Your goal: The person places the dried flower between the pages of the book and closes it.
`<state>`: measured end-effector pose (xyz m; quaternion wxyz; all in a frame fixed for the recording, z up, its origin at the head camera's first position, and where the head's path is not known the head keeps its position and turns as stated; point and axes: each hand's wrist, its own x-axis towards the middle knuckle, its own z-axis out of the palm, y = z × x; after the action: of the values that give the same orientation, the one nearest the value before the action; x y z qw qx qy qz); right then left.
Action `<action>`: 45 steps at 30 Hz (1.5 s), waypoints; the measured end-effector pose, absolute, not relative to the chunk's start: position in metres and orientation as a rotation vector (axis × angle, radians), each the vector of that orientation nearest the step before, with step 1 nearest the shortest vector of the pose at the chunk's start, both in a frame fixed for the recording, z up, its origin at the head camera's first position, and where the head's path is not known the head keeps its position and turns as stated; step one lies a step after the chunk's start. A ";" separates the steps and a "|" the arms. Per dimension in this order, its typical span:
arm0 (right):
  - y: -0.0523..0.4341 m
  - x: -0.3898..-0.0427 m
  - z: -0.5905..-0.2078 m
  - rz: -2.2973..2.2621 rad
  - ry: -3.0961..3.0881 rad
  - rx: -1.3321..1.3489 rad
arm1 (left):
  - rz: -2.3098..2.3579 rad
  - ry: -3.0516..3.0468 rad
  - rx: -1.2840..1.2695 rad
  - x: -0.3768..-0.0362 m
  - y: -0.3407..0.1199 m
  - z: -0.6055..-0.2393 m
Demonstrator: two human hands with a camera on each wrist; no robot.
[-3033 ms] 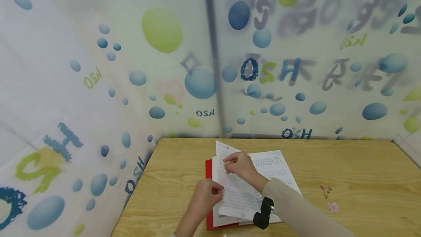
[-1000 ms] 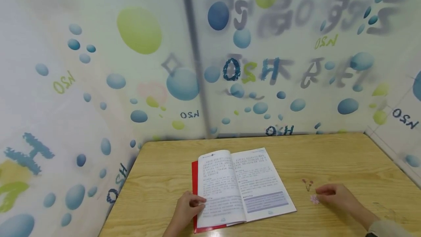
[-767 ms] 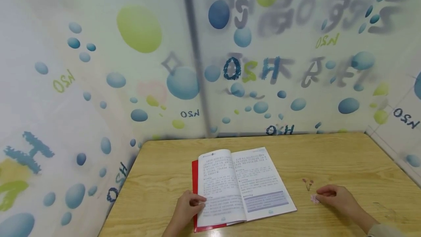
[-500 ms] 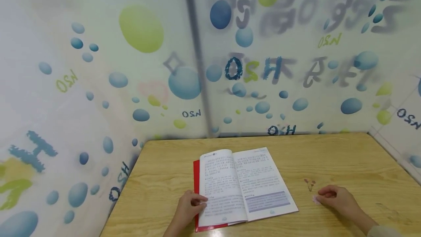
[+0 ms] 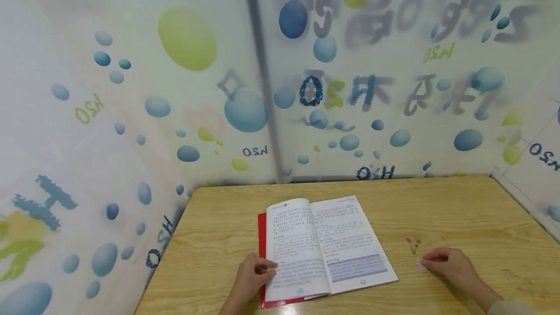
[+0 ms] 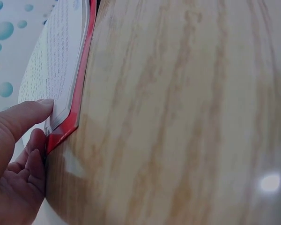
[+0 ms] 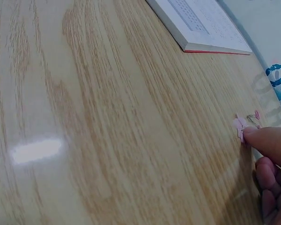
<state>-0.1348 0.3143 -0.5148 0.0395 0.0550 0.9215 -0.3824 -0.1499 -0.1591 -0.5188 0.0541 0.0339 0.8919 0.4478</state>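
An open book (image 5: 345, 242) with printed pages and a red cover lies on the wooden table. My left hand (image 5: 253, 276) grips its lower left edge. In the left wrist view the thumb (image 6: 30, 112) presses the page while the other fingers curl by the red cover (image 6: 65, 131). To the right of the book, my right hand (image 5: 452, 266) pinches a small pale pink flower (image 5: 421, 265). The right wrist view shows the thumb over that flower (image 7: 240, 125), partly covering it. Just beyond it lies a small sprig with red blooms (image 5: 413, 245).
A faint, thin sprig-like piece (image 5: 520, 278) lies on the table (image 5: 210, 237) at the far right. Behind the table stands a pale wall (image 5: 350, 159) with blue and green dots and lettering.
Three seconds ago both hands were at a raised page; it now lies flat. My right hand has moved right to the pink flower and taken hold of it. The left stays at the book's edge.
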 end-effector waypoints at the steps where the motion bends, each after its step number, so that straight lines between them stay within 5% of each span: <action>1: 0.314 -0.135 -0.515 -1.161 2.830 0.173 | 1.368 2.707 0.112 -0.150 -0.159 -0.519; 22: 0.315 -0.146 -0.504 -1.277 2.764 0.223 | 1.369 2.670 0.037 -0.148 -0.160 -0.521; 45: 0.231 -0.183 -0.477 -1.472 2.689 0.080 | 1.377 2.667 0.049 -0.151 -0.160 -0.522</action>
<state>-0.1834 0.2306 -0.4770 0.0375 0.0260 0.8762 -0.4797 -0.1505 -0.1598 -0.5216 0.0699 0.0164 0.8862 0.4577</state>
